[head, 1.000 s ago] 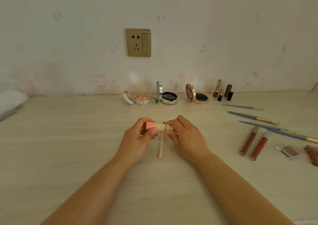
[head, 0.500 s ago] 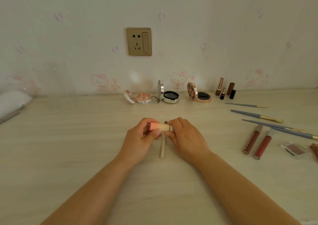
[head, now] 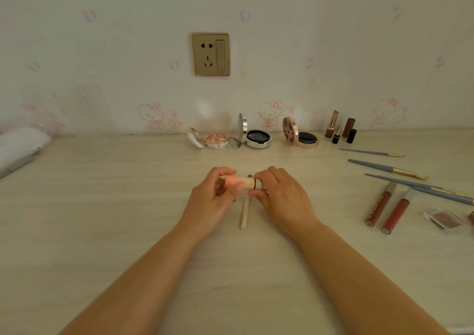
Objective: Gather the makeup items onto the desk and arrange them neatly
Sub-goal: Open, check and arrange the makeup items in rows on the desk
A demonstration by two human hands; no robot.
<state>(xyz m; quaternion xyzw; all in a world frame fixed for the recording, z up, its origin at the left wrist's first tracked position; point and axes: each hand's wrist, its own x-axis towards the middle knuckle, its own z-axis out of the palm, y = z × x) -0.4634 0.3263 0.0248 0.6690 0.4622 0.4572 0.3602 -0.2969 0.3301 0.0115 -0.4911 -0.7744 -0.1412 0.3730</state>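
A short pink and cream lipstick tube (head: 243, 182) lies level between both my hands above the middle of the desk (head: 102, 206). My left hand (head: 210, 201) grips its pink end and my right hand (head: 282, 198) grips its pale end. Under them a thin cream pencil (head: 245, 213) lies on the desk. Three open compacts stand by the wall: a pink one (head: 209, 140), a silver one (head: 254, 136) and a gold one (head: 301, 136). Several lipsticks (head: 341, 128) stand right of them. Blue-handled brushes (head: 387, 169) and two red lip gloss tubes (head: 387, 207) lie at the right.
A small clear case of brown powder (head: 442, 219) lies at the far right edge. A white bundle (head: 18, 147) sits at the left edge, with a clear plastic holder (head: 93, 111) behind it. A gold wall socket (head: 210, 54) is on the wall above the desk.
Both hands have kept hold of the tube in the same place; the pale end by the right hand has closed up against the body. The view shifted slightly.
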